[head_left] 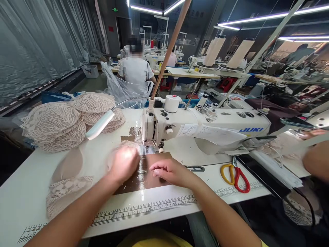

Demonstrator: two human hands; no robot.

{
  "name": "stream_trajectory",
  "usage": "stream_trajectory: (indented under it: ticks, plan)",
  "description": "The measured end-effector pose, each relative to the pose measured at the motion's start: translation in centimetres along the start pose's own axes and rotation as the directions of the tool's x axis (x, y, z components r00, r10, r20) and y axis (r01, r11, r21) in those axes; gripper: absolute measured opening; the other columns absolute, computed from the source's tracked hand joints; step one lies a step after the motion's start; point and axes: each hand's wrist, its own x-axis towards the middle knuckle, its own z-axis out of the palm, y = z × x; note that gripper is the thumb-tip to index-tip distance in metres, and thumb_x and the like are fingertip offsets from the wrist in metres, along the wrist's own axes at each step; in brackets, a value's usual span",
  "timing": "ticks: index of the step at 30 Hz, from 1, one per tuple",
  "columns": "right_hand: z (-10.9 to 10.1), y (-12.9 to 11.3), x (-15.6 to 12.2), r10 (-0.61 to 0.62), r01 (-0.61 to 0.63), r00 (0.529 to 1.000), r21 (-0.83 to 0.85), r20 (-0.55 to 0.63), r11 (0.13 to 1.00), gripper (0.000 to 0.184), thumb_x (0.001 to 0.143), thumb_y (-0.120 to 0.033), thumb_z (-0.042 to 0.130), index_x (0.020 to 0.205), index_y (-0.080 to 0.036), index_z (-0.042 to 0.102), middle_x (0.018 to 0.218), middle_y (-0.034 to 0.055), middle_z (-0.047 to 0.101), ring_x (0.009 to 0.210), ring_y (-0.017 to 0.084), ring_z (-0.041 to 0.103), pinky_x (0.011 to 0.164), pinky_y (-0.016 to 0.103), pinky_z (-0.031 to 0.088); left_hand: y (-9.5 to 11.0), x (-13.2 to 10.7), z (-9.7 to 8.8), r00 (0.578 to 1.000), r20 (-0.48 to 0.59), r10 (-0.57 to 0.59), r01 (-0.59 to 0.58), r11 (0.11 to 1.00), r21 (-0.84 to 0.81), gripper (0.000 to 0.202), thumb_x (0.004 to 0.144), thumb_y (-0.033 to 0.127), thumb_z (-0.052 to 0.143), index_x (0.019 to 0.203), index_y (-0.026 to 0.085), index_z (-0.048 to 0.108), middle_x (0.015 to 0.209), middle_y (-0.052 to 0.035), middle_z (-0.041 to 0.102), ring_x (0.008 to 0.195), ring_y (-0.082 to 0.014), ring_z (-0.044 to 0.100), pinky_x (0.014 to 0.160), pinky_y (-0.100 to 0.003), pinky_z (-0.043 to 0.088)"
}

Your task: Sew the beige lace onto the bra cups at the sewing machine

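My left hand is closed in a loose fist just left of the needle area, smeared by motion. A blurred beige lace piece shows at its far side, in its grip; most of it is hidden. My right hand hovers over the brown sheet with fingers loosely bent, thumb a little apart and nothing visible between them. Beyond both hands stands the white JUKI sewing machine. A beige lace-trimmed bra cup lies flat on the table, left of my left forearm.
Stacked lace cups fill the table's back left, beneath a lamp head. Scissors with yellow and red handles lie right of my hand. A ruler strip runs along the front edge. Another person's arm is at far right.
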Motion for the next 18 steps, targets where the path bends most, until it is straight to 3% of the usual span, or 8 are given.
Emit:
stream_trajectory:
  ticks: [3, 7, 10, 13, 15, 18]
  plan:
    - [-0.4, -0.5, 0.8, -0.028, 0.019, 0.997, -0.131, -0.066, 0.991, 0.024, 0.091, -0.021, 0.048, 0.102, -0.020, 0.070, 0.082, 0.0009, 0.069, 0.072, 0.014, 0.059, 0.064, 0.024, 0.042, 2.7, 0.1, 2.6, 0.994, 0.087, 0.069, -0.071, 0.997, 0.022, 0.024, 0.081, 0.011, 0.045, 0.059, 0.016, 0.055, 0.058, -0.0094, 0.058, 0.061, -0.0238, 0.055, 0.054, -0.032, 0.040]
    - [0.4, -0.4, 2.0, -0.138, 0.078, 0.981, -0.382, -0.134, 0.921, 0.026, 0.089, -0.009, 0.044, 0.092, -0.019, 0.067, 0.091, 0.0025, 0.067, 0.085, 0.016, 0.058, 0.072, 0.024, 0.040, 4.2, -1.1, 2.5, 0.982, 0.147, 0.116, -0.121, 0.992, 0.025, 0.028, 0.088, 0.017, 0.041, 0.068, 0.013, 0.061, 0.066, -0.0140, 0.061, 0.067, -0.0283, 0.057, 0.055, -0.036, 0.041]
    - [1.9, 0.2, 2.7, -0.127, 0.043, 0.985, -0.543, -0.119, 0.839, 0.022, 0.088, -0.008, 0.046, 0.084, -0.017, 0.065, 0.090, 0.0033, 0.063, 0.078, 0.014, 0.056, 0.064, 0.023, 0.036, 3.4, -1.4, 1.0, 0.970, 0.198, 0.140, -0.139, 0.990, -0.020, 0.033, 0.092, 0.021, 0.040, 0.068, 0.015, 0.061, 0.067, -0.0099, 0.062, 0.066, -0.0240, 0.058, 0.055, -0.033, 0.042]
    - [3.0, 1.1, 2.9, -0.132, 0.031, 0.986, -0.655, -0.105, 0.755, 0.016, 0.088, -0.012, 0.050, 0.087, -0.018, 0.065, 0.089, 0.0033, 0.058, 0.073, 0.014, 0.052, 0.060, 0.024, 0.033, 2.1, -1.5, -0.1, 0.954, 0.259, 0.149, -0.097, 0.975, -0.201, 0.038, 0.096, 0.025, 0.037, 0.070, 0.016, 0.064, 0.070, -0.0059, 0.063, 0.063, -0.0173, 0.059, 0.056, -0.028, 0.045]
    - [3.4, 1.5, 3.0, -0.156, 0.039, 0.982, -0.698, -0.104, 0.715, 0.015, 0.087, -0.011, 0.052, 0.093, -0.018, 0.065, 0.091, 0.0042, 0.058, 0.078, 0.016, 0.052, 0.063, 0.026, 0.035, 1.3, -1.6, 0.1, 0.962, 0.211, 0.175, -0.104, 0.944, -0.312, 0.035, 0.097, 0.024, 0.036, 0.085, 0.017, 0.069, 0.087, -0.0079, 0.068, 0.073, -0.0173, 0.063, 0.064, -0.028, 0.049]
    - [3.5, 1.5, 3.3, -0.146, 0.016, 0.982, -0.727, -0.116, 0.687, 0.022, 0.086, -0.007, 0.050, 0.099, -0.018, 0.065, 0.099, 0.0062, 0.058, 0.085, 0.018, 0.052, 0.067, 0.028, 0.038, 0.4, -1.6, 1.3, 0.967, 0.083, 0.242, -0.205, 0.928, -0.310, 0.034, 0.097, 0.023, 0.038, 0.110, 0.019, 0.069, 0.113, -0.0104, 0.069, 0.090, -0.0212, 0.063, 0.075, -0.034, 0.053]
